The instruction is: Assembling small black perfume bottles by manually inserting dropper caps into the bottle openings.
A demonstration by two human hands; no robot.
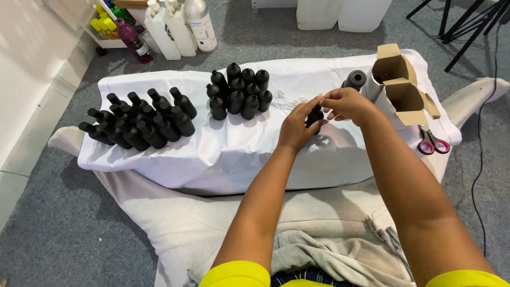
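Left hand [295, 125] wrapped around black bottle [315, 116], held just above the white cloth [223, 154] for access. Right hand [348, 103] fingers pinched at its top. Upright bottles [239, 90] clustered left, lying ones [138, 119] further left. Boxes [401, 85] and scissors [433, 142] at right.

Two open brown cardboard boxes [402, 85] stood at the right end of the white cloth, flaps raised, touching one another, interiors plain brown. Just beside them, a dark grey roll [355, 79] stood on end.

On the grey floor beyond the cloth, upper left: two white rectangular bottles [171, 29] with dark printed labels, and next to them a white round bottle [201, 24] with a pale label bearing small print and a coloured mark. A purple bottle [133, 40] with a light label leaned beside a tray of yellow-capped bottles [103, 24].

Two large white jugs [342, 13] stood at top centre, labels not visible.
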